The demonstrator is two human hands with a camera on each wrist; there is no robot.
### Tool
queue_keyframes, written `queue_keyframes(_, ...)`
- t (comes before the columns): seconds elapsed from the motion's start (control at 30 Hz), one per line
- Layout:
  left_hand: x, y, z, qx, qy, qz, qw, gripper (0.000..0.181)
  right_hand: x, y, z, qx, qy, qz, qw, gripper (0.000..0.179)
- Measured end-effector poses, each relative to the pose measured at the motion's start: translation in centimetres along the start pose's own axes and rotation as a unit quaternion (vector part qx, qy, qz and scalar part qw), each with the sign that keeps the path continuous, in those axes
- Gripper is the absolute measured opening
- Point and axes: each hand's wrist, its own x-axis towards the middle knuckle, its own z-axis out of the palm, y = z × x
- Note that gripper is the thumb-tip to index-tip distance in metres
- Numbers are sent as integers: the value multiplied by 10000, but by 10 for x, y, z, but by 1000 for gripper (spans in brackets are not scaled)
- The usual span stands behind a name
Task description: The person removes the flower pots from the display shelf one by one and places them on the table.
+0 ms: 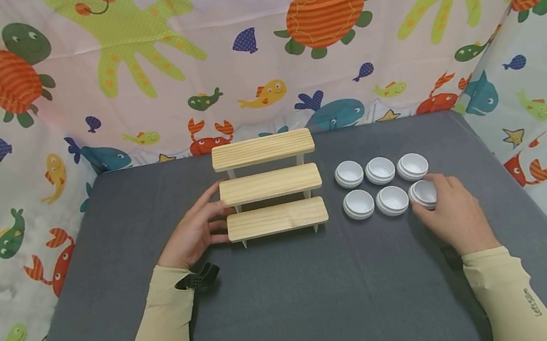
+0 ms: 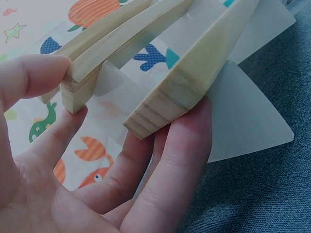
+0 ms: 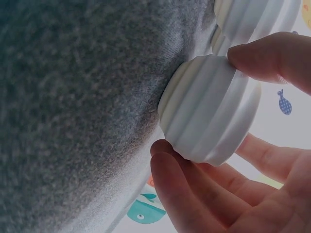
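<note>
A stand with three wooden shelves on pale supports stands in the middle of the table. My left hand grips its left end. In the left wrist view, the thumb and index finger pinch one board's end, and other fingers touch the underside of a wider board. My right hand holds a small white ribbed bowl, the front right one of the group. Thumb and fingers lie on opposite sides of that bowl in the right wrist view, its base close against the grey cloth.
Several more white bowls stand in two rows between the stand and my right hand. Grey cloth covers the table. A curtain with sea animals hangs along the back and both sides.
</note>
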Motion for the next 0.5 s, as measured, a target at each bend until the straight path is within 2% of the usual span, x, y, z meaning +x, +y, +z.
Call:
queue_keyframes(0.2, 1, -1, 3, 118, 77, 61, 9999, 68, -1, 4, -3, 55, 30, -43, 10000, 66)
queue_keyframes(0.37, -4, 4, 2, 700, 293, 26, 9971, 70, -8, 8, -5, 169, 49, -66, 9998, 68)
queue_keyframes(0.43, -10, 9, 0, 1102, 523, 114, 9925, 72, -11, 10, -8, 198, 131, -126, 9996, 71)
queue_keyframes(0.5, -21, 16, -4, 1671, 881, 329, 9814, 73, -14, 11, -12, 218, 274, -222, 9991, 74)
